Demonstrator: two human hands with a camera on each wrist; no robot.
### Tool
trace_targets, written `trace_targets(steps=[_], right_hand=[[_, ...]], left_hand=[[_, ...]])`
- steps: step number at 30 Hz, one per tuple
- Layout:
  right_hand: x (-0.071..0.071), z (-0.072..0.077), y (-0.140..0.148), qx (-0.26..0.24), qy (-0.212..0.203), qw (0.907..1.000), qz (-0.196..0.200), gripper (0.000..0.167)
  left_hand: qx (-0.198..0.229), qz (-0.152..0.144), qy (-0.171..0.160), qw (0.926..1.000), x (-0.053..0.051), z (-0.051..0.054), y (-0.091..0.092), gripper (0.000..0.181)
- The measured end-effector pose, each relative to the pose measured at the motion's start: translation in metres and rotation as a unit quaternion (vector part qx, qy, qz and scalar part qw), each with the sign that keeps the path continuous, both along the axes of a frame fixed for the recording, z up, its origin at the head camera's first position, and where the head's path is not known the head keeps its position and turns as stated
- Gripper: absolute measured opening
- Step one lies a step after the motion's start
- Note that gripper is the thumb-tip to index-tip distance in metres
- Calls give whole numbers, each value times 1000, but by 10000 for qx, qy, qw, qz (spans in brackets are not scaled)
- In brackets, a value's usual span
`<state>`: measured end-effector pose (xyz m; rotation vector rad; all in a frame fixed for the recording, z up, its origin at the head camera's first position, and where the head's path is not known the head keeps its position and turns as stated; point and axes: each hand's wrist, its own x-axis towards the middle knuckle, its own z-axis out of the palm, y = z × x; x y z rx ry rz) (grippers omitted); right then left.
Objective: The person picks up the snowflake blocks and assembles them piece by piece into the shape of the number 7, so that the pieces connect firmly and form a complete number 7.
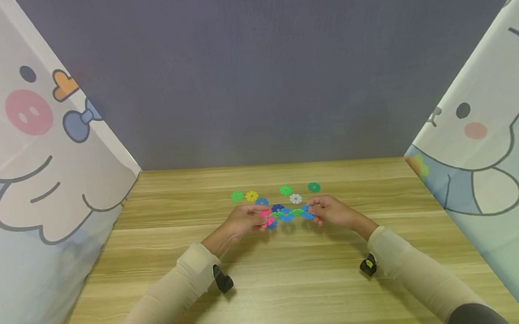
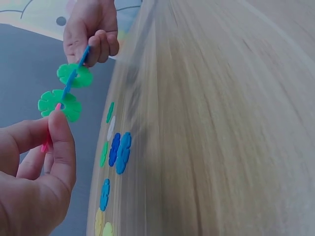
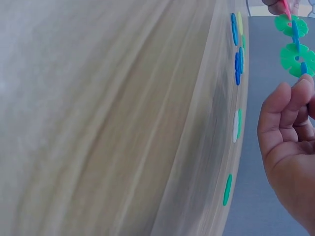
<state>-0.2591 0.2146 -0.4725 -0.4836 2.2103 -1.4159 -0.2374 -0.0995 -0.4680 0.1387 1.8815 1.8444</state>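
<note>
A chain of slotted plastic snowflake discs is stretched between my two hands above the table. At its left end my left hand (image 1: 242, 221) pinches a pink disc (image 2: 46, 145) between thumb and fingers. A green disc (image 2: 72, 110), a blue disc (image 1: 286, 215) and another green disc (image 2: 81, 77) follow, slotted edge to edge at angles. The right end is a blue disc (image 1: 307, 214), pinched by the fingertips of my right hand (image 1: 334, 211), which partly hide it. Beneath the chain lie a dark blue disc (image 2: 114, 149) and a lighter blue disc (image 2: 124, 153).
Loose discs lie beyond the hands on the wooden table (image 1: 297, 296): green (image 1: 237, 196), yellow (image 1: 252, 196), blue (image 1: 261, 201), green (image 1: 285, 190), white (image 1: 295, 199) and dark green (image 1: 314, 187). A grey wall (image 1: 262, 80) stands behind, with cartoon-printed panels on both sides.
</note>
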Motion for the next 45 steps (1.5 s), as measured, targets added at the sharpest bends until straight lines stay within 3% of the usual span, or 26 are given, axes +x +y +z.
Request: trace_targets(steps=[14,25,30,35,40,45], right_hand=[[4,2,-7,-43,-110,9999,-10,15],[4,0,-6,-62,-206,9998,-59,16],[4,-1,-5,10,-146,9998,128,19],[2,0,-5,165,-54,9998,53,20],[0,1,-5,205,36,9997,-103,22],[-3,3,-6,276,40,9996,-42,26]], left_hand=[[-27,255,-101,9996,0,-3,4,44],[-24,149,-71,9999,-1,-2,6,44],[-230,-290,38,9993,0,2,1,45],[-329,-681,15,9971,1,6,-4,47],[-332,-1045,-64,9939,2,4,-5,47],[-698,-1238,164,9897,4,1,-4,38]])
